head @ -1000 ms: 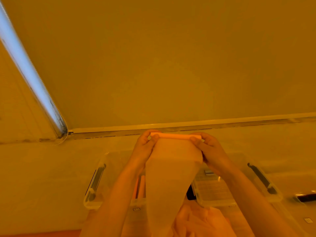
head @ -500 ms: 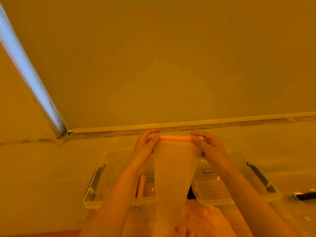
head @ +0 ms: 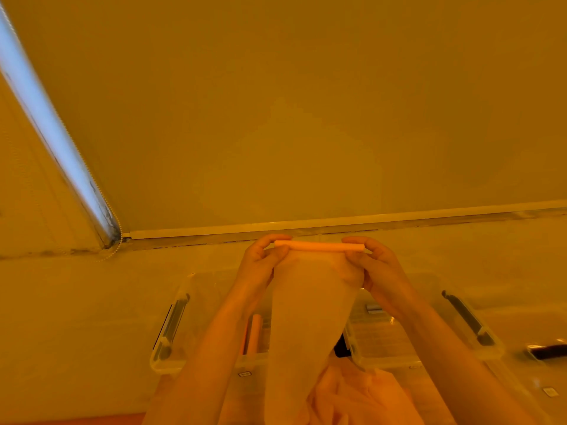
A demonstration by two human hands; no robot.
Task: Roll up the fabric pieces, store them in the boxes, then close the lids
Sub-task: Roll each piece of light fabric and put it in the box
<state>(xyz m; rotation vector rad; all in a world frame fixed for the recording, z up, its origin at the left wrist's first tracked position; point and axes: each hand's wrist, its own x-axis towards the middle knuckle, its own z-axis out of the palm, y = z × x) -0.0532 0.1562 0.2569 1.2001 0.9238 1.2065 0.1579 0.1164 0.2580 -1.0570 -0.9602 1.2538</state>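
A: Head view. Surface?
B: Pale table (head: 76, 317), all under an orange cast. Plain wall (head: 306, 102) behind it, a light trim strip (head: 337, 223) along the table's far edge, and a bright bluish strip (head: 46, 118) slanting down to the far-left corner.

A: Containers?
B: Two clear plastic boxes side by side near the front edge, lids off. Left box (head: 171, 357) has a dark latch handle on its left end and a rolled fabric piece (head: 255, 332) lying inside. Right box (head: 478, 354) has a dark handle on its right end; small labels show through its bottom.

A: Hands?
B: Both raised above the boxes. Left hand (head: 260, 262) pinches the left end of an orange fabric roll (head: 319, 246), right hand (head: 377, 265) pinches the right end, fingers curled around it. Roll is level; the unrolled fabric tail (head: 303, 332) hangs down between the forearms.

A: Hard to make out?
B: The tail covers the gap between the boxes; a dark thing there, can't tell what. More loose fabric (head: 362, 397) bunched at the front edge, cut off by the frame. A dark object (head: 549, 351) at the right edge, blurred and cropped.
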